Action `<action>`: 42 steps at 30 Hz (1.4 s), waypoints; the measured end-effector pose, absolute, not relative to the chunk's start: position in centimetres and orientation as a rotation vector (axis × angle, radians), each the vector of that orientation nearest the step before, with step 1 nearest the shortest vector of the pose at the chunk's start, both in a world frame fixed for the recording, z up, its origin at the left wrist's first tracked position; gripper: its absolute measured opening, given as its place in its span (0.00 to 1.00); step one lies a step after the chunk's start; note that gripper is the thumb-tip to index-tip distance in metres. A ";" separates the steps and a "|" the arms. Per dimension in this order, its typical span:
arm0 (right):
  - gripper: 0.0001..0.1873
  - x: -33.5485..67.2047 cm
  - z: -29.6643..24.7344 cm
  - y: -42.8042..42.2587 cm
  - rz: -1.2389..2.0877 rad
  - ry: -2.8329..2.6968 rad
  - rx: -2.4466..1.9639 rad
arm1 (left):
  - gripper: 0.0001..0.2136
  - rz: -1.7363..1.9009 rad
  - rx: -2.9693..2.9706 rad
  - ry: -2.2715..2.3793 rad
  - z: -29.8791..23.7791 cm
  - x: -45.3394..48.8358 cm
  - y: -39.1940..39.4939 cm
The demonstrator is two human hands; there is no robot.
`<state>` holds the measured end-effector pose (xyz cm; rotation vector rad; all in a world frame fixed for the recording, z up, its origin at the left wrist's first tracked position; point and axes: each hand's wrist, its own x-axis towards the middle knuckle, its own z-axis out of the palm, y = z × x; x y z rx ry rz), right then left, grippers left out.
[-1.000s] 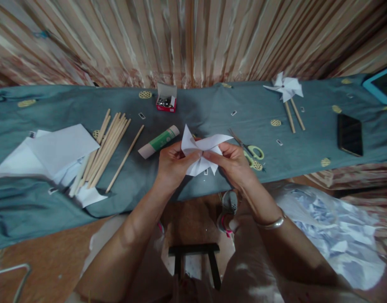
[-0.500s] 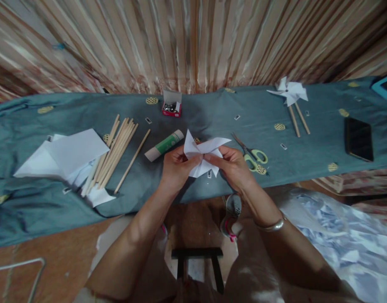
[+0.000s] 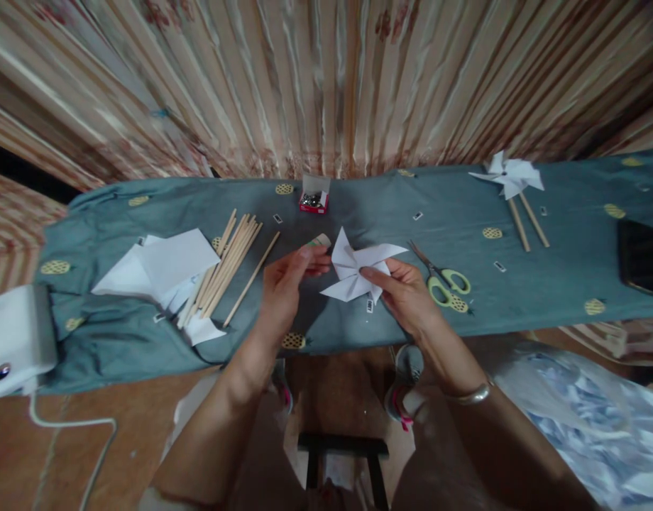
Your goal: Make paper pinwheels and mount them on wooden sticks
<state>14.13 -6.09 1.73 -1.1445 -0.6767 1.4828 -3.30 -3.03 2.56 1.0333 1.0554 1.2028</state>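
Note:
A white paper pinwheel (image 3: 353, 273) with folded, pointed blades is pinched at its centre between the thumb and fingers of my right hand (image 3: 409, 294). My left hand (image 3: 287, 284) is apart from the pinwheel, to its left, with fingers stretched out and nothing seen in them. Behind this hand lies a glue stick (image 3: 321, 241); only its pale end shows, and I cannot tell whether the fingers touch it. Green-handled scissors (image 3: 441, 277) lie open to the right of my right hand. A small red box (image 3: 314, 202) of metal pins stands open beyond the pinwheel.
Wooden sticks (image 3: 233, 266) and white paper sheets (image 3: 180, 259) lie on the left of the cloth-covered table (image 3: 380, 195). At the far right are finished pinwheels (image 3: 512, 176) on sticks and a dark phone (image 3: 643, 255). A white device (image 3: 12, 341) with a cable stands at left.
My left hand has let go of the pinwheel and moved left, over the glue stick. My right hand keeps its hold. The view has shifted left, bringing in the white device.

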 end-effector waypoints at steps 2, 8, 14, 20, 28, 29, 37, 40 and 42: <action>0.12 14.3 1.8 -6.2 1.485 -0.669 -1.128 | 0.14 1.266 1.148 1.200 2.6 -5.1 -2.3; 0.12 14.5 2.2 -6.4 1.493 -0.675 -1.085 | 0.13 1.086 1.733 1.695 1.2 -10.7 -0.3; 0.13 14.6 2.5 -6.5 1.500 -0.658 -1.108 | 0.10 0.702 2.012 1.838 0.4 -12.5 0.3; 0.13 14.8 2.5 -6.7 1.496 -0.674 -1.105 | 0.10 0.699 1.980 1.901 0.6 -12.8 0.5; 0.12 15.0 2.6 -8.1 1.483 -0.757 -1.136 | 0.08 1.142 1.467 1.384 3.4 -9.1 -3.9; 0.11 15.1 2.8 -8.4 1.468 -0.787 -1.136 | 0.08 1.102 1.361 1.300 3.5 -8.1 -4.6; 0.07 15.0 4.9 -10.4 1.278 -1.234 -1.162 | 0.11 0.784 0.627 1.018 1.8 -3.1 -7.5; 0.04 15.2 4.9 -10.5 1.122 -1.337 -1.172 | 0.13 0.704 0.501 0.973 1.7 -2.3 -7.9; 0.04 15.4 4.8 -10.5 0.979 -1.425 -1.183 | 0.15 0.701 0.432 0.975 1.8 -1.9 -8.0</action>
